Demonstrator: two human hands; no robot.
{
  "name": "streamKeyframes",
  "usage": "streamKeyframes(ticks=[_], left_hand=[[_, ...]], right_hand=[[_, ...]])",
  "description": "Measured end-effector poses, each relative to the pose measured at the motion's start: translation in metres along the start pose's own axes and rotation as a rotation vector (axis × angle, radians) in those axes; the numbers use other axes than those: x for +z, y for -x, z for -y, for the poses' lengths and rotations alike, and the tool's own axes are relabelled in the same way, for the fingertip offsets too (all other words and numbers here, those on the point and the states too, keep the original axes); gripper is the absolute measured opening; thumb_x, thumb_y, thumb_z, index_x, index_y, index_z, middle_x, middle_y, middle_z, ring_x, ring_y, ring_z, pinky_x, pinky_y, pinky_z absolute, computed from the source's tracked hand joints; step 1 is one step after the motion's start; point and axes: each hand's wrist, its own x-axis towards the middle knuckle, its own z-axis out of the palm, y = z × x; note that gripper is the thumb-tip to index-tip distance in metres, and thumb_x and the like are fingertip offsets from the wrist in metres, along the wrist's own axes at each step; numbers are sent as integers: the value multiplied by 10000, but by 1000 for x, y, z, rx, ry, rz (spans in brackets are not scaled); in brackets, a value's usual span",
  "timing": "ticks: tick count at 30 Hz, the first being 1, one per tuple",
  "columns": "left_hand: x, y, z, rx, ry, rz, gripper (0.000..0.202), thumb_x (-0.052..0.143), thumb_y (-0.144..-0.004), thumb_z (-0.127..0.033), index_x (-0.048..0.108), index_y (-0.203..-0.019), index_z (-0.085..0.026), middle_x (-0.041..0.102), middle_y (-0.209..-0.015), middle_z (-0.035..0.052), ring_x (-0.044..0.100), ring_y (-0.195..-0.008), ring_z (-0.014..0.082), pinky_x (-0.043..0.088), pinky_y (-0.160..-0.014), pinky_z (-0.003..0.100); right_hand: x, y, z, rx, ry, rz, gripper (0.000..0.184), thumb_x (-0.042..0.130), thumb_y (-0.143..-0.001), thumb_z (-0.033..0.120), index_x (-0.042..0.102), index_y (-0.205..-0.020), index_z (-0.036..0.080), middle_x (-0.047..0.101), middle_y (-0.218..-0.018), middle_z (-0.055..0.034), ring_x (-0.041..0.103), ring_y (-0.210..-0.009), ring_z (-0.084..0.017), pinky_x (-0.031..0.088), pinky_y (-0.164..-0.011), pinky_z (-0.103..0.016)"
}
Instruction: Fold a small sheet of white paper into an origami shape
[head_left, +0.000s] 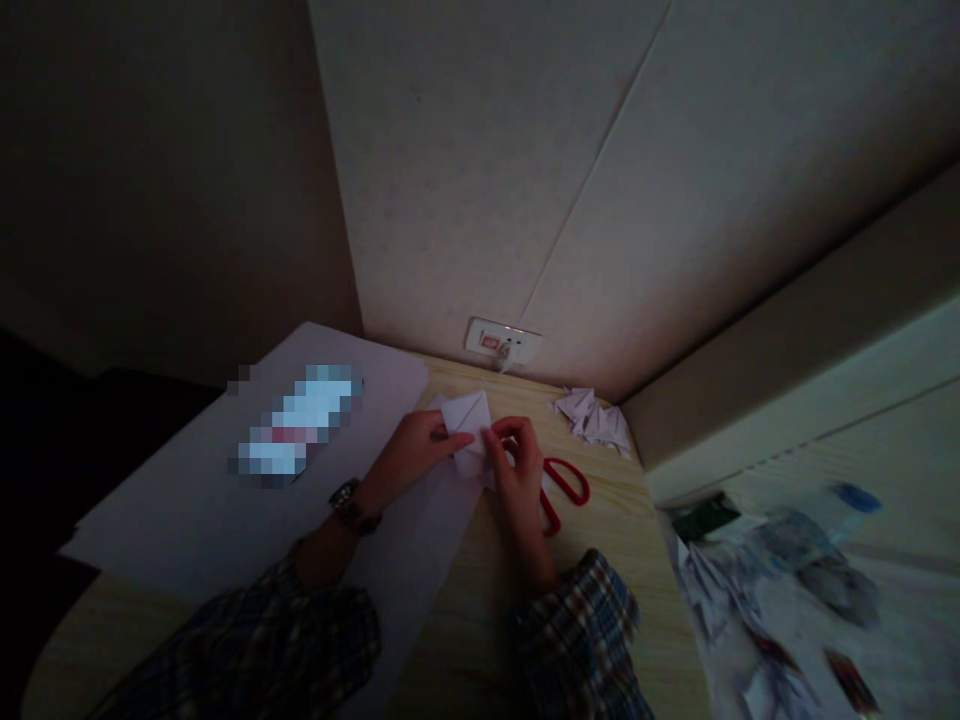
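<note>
Between my two hands is a small folded piece of white paper [470,415] with crease lines across its face. My left hand [424,440] pinches its left side, the thumb lying over the front; a watch is on that wrist. With thumb and fingertips, my right hand [517,455] grips the paper's right edge. Scissors with red handles [568,482] lie just right of my right hand, their blades hidden behind it. Below the folded piece, large white sheets [225,530] cover the left part of the wooden table [630,560].
A phone with a blurred screen [304,420] rests on the sheets. Several folded paper pieces [596,420] lie at the table's back right corner, near the wall. A wall socket [502,342] holds a plug. Right of the table are a plastic bottle [817,525] and paper scraps [712,590].
</note>
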Motion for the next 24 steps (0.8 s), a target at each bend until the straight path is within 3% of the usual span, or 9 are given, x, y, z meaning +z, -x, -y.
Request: streamKeyframes(ticks=[11,24], left_hand=[[1,1,0,-40,100,18,328,720,-650,-391,727,-815,-107,783,-826,99,725,-767,263,542,-652,311],[0,1,0,6,-11,21,215,698,-697,-353,697,-744,-142,772,-772,64,708,-721,233,524,-609,279]], right_hand=[[-3,0,2,28,21,-10,132,553,-865,326,558,-804,210,589,-763,17,538,-703,-140,423,-648,-255],[-3,-1,5,24,3,-15,121,566,-845,316,601,-805,208,628,-782,3,560,-731,-153,430,-667,-268]])
